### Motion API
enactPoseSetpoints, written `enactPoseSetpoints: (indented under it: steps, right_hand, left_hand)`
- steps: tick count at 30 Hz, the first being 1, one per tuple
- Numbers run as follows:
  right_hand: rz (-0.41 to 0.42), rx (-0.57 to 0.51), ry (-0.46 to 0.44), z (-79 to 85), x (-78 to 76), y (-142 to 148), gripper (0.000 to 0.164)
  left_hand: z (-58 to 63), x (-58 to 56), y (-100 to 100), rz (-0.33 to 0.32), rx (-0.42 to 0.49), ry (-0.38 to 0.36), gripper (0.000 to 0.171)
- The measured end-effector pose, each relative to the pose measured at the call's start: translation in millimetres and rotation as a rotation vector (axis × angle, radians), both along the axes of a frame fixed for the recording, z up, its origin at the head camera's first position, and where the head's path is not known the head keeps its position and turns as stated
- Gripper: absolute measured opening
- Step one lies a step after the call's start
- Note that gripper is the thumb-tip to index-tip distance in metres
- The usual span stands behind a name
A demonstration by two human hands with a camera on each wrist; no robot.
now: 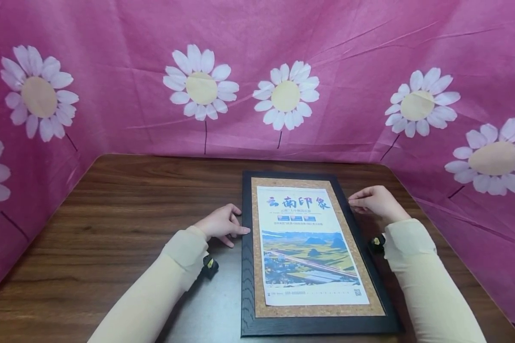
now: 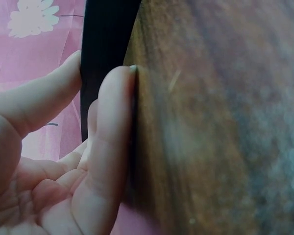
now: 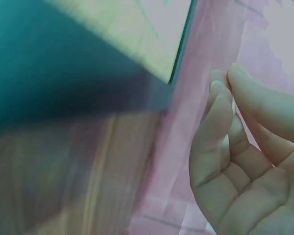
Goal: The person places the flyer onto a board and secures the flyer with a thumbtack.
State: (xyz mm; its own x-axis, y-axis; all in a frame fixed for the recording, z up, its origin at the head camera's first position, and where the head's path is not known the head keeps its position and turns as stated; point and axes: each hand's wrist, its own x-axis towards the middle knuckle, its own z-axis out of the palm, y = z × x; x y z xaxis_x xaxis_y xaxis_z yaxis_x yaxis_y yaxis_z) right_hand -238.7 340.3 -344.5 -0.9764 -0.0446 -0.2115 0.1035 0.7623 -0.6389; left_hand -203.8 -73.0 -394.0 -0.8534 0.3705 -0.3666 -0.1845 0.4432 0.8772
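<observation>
A black-framed cork board lies on the wooden table, bearing a white poster with blue lettering and a landscape picture. At the board's left side, my left hand has its thumb and forefinger on the black frame; the left wrist view shows the edge between them. My right hand is by the upper right side of the board. In the right wrist view its thumb and fingertips come together on a tiny red thing, mostly hidden by the fingers.
The brown wooden table extends on both sides of the board. A pink cloth printed with white daisies hangs along its back and sides. A small black device is on my left wrist, another on my right.
</observation>
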Motion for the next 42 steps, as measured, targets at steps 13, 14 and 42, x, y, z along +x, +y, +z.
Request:
enactPoseSetpoints:
  steps: [13,14,42]
  right_hand:
    - [0.024,-0.108,-0.031,2.4,-21.6,-55,0.032]
    - [0.024,-0.107,-0.039,2.1,-22.7,-58,0.032]
    - [0.101,-0.155,-0.198,-22.2,-54.8,-108,0.026]
  left_hand:
    - [-3.1,0.1,1,0.019,0.010,-0.002,0.061]
    - [-2.8,0.0,1,0.020,0.009,-0.003,0.061]
    - [-4.3,-2.7,-1,-0.001,0.009,0.012,0.060]
